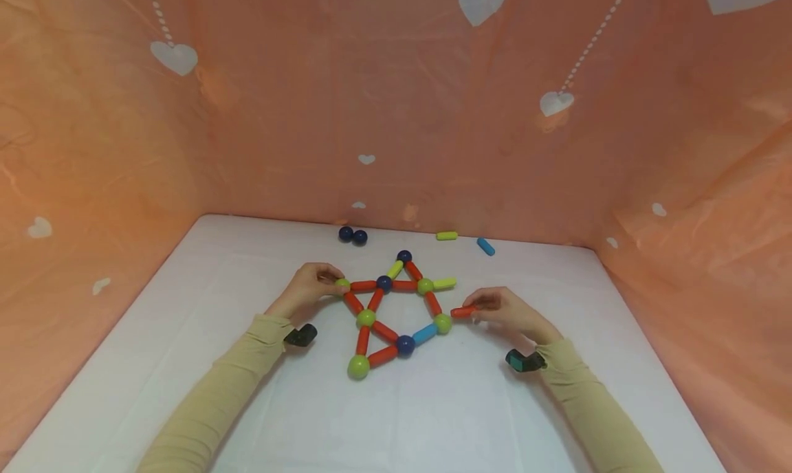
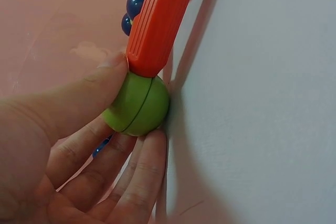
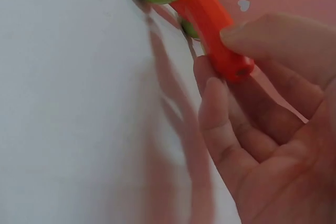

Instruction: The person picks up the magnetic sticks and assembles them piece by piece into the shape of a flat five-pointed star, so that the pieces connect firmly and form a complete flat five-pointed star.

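Observation:
A flat frame of red, yellow and blue rods joined by green and dark blue balls lies on the white table [image 1: 495, 418]. At its left corner my left hand [image 1: 308, 287] pinches a green ball [image 2: 139, 106] between thumb and fingers; a red rod [image 2: 160, 24] runs out from that ball. My right hand [image 1: 509, 312] holds another red rod [image 3: 210, 30] between thumb and fingertips. This rod's far end is right beside the frame's right-hand green ball [image 1: 442, 323]; whether they touch I cannot tell. A yellow rod [image 1: 444, 283] sticks out from the upper right green ball [image 1: 425, 287].
Two dark blue balls [image 1: 360, 238] sit together near the table's back edge. A loose yellow rod [image 1: 447, 236] and a loose blue rod [image 1: 485, 246] lie farther right along it. Orange cloth [image 1: 396, 115] with white hearts hangs behind and on both sides.

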`<state>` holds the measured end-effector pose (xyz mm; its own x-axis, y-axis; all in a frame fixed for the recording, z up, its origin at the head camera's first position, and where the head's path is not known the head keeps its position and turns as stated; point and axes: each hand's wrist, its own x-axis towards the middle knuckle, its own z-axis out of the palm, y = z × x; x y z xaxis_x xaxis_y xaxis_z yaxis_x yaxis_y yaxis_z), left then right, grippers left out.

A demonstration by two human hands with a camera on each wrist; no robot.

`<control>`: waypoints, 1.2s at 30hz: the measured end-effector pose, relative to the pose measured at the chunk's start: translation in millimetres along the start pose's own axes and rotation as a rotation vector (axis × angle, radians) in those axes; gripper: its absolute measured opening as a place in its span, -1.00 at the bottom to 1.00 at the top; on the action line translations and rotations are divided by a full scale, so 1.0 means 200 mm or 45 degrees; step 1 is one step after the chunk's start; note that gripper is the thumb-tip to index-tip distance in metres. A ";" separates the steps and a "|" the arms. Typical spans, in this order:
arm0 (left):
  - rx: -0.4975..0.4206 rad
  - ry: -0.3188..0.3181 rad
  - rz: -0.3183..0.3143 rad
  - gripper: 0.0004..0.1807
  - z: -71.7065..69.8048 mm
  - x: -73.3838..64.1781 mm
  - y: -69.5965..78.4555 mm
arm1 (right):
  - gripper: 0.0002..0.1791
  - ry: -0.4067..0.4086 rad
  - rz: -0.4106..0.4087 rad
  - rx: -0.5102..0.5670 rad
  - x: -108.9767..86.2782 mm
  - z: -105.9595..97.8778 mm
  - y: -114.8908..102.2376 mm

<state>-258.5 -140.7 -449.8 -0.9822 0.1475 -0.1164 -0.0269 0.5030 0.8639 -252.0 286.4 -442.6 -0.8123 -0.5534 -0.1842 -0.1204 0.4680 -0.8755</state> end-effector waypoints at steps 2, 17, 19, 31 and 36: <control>-0.003 -0.001 -0.009 -0.64 0.00 0.00 0.00 | -0.69 -0.010 -0.008 0.012 0.00 0.00 0.01; 0.014 0.008 0.008 -0.63 0.01 0.00 0.00 | -0.62 0.026 0.068 0.136 0.02 0.03 0.05; 0.014 0.009 0.009 -0.64 0.00 0.00 0.00 | -0.60 0.037 0.092 0.156 0.03 0.03 0.05; -0.002 0.013 0.014 -0.64 0.01 -0.01 0.00 | -0.55 0.106 0.169 0.250 0.06 0.05 0.04; -0.006 0.012 0.015 -0.65 0.01 -0.01 0.01 | -0.54 0.098 0.176 0.237 0.05 0.05 0.04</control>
<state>-255.5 -138.3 -448.5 -0.9842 0.1451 -0.1014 -0.0160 0.4974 0.8673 -255.9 277.0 -456.2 -0.8555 -0.4355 -0.2800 0.0966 0.3970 -0.9127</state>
